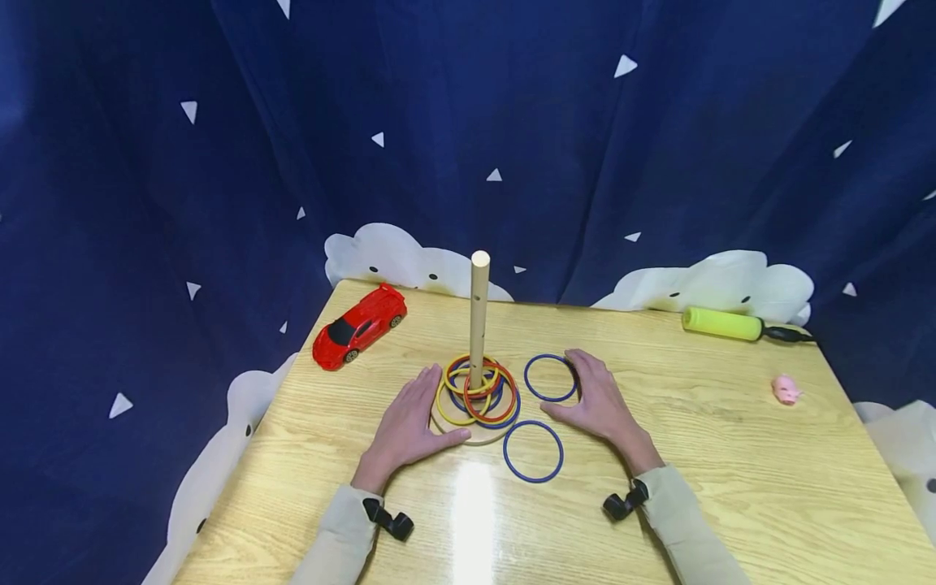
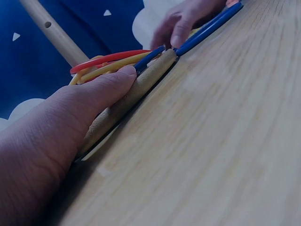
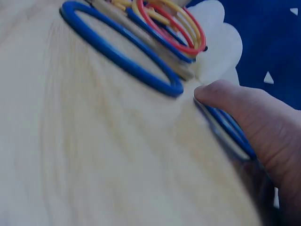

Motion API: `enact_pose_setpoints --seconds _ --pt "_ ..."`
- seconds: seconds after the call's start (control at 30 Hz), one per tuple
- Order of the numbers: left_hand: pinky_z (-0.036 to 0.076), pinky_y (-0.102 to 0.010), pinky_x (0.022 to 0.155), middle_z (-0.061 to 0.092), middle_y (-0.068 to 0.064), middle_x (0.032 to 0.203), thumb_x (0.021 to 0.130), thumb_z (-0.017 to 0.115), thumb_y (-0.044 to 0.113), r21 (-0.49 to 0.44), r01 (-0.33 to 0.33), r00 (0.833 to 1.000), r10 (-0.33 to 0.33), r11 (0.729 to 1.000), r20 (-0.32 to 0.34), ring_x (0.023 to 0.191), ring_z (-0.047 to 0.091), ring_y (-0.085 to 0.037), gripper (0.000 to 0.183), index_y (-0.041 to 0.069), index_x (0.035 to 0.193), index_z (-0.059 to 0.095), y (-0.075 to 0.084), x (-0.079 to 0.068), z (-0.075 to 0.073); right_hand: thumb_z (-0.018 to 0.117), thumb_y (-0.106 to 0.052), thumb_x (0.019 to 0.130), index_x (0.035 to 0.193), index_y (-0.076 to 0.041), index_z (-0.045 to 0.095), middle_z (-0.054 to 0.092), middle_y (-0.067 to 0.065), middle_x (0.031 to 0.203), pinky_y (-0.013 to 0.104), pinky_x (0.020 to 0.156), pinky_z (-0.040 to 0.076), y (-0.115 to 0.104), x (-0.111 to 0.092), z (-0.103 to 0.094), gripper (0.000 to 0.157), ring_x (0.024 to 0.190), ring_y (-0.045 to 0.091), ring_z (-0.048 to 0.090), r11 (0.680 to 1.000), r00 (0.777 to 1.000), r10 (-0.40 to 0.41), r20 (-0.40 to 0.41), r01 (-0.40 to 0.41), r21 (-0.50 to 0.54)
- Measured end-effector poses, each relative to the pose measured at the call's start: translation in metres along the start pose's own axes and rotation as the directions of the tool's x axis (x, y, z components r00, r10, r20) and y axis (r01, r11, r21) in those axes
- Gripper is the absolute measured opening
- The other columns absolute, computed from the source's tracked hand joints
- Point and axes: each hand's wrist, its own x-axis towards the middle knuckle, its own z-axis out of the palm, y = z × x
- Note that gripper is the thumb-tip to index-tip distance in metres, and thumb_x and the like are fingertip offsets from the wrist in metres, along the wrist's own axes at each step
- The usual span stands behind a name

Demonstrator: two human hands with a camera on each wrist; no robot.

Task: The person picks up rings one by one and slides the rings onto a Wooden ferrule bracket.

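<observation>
A wooden ring-toss stand (image 1: 478, 317) rises from a round base (image 1: 478, 439), with several red, yellow and blue rings (image 1: 500, 410) heaped around its peg. My left hand (image 1: 409, 422) holds the base at its left front, fingers along the left side and thumb at the near edge. In the left wrist view that thumb (image 2: 106, 89) lies along the base's rim. On the stand's right, my right hand (image 1: 595, 398) spreads its thumb and fingers at the right side of a blue ring (image 1: 550, 399). Another blue ring (image 1: 533, 481) lies flat nearer me.
A red toy car (image 1: 360, 327) sits at the table's back left. Toward the back right lies a yellow-green tube (image 1: 722, 323) with a black end, and a small pink pig toy (image 1: 786, 389) is nearer. A dark blue curtain (image 1: 468, 106) hangs behind the table (image 1: 695, 439).
</observation>
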Motion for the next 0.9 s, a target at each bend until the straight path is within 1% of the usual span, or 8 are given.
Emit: enact_pose_setpoints --seconds 0.13,0.33,0.47,0.6,0.73,0.9 --pt "0.02 -0.043 0.129 0.019 -0.003 0.175 0.078 0.057 0.091 0.004 -0.011 1.0 0.011 1.0 -0.015 0.161 0.014 -0.019 0.127 0.012 0.169 0.015 0.001 -0.0005 -0.0001 0.085 -0.065 0.071 0.15 -0.001 0.05 0.049 0.021 0.152 0.065 0.113 0.034 0.0072 -0.001 0.0039 0.107 0.14 0.044 0.043 0.999 1.0 0.021 -0.013 -0.022 -0.043" --pt "0.019 -0.043 0.13 0.019 -0.004 0.174 0.079 0.058 0.09 -0.006 -0.007 1.0 0.007 1.0 -0.011 0.161 0.015 -0.02 0.127 0.011 0.169 0.016 0.0044 -0.0008 -0.0016 0.082 -0.071 0.072 0.148 -0.004 0.054 0.048 0.018 0.153 0.061 0.114 0.032 0.0112 0.0001 0.008 0.105 0.14 0.042 0.042 0.996 0.999 0.036 -0.014 -0.037 -0.087" --pt "0.018 -0.042 0.13 0.019 -0.003 0.174 0.078 0.057 0.091 0.0 0.004 1.0 -0.004 1.0 -0.001 0.161 0.014 -0.02 0.127 0.012 0.169 0.015 0.0041 -0.0014 -0.0007 0.083 -0.07 0.072 0.144 -0.006 0.06 0.05 0.018 0.151 0.061 0.112 0.033 0.0107 -0.0012 0.0077 0.099 0.138 0.042 0.043 0.996 0.999 0.021 -0.023 -0.023 -0.081" --pt "0.02 -0.044 0.129 0.021 -0.005 0.174 0.079 0.056 0.091 0.002 -0.005 1.0 0.005 1.0 -0.01 0.161 0.015 -0.021 0.127 0.011 0.169 0.016 0.0026 -0.0016 0.0012 0.084 -0.069 0.071 0.139 -0.006 0.063 0.053 0.017 0.147 0.061 0.112 0.033 0.0098 -0.0026 0.0075 0.095 0.136 0.041 0.045 0.997 0.999 0.014 -0.037 -0.017 -0.074" --pt "0.022 -0.045 0.129 0.021 -0.004 0.174 0.079 0.056 0.092 0.005 -0.017 1.0 0.017 1.0 -0.024 0.161 0.016 -0.022 0.127 0.011 0.168 0.017 0.0017 -0.0013 0.0019 0.085 -0.069 0.069 0.133 -0.004 0.065 0.056 0.016 0.14 0.058 0.11 0.035 0.0098 -0.0025 0.009 0.093 0.132 0.039 0.047 0.997 0.998 0.014 -0.055 -0.019 -0.081" --pt "0.02 -0.043 0.129 0.019 -0.001 0.174 0.078 0.056 0.092 0.008 -0.008 1.0 0.008 1.0 -0.013 0.161 0.015 -0.02 0.127 0.013 0.169 0.015 0.0024 -0.0011 -0.0002 0.086 -0.067 0.067 0.129 -0.002 0.065 0.057 0.015 0.135 0.056 0.107 0.037 0.0095 -0.0015 0.0095 0.092 0.128 0.038 0.049 0.997 0.997 0.011 -0.076 -0.017 -0.081"
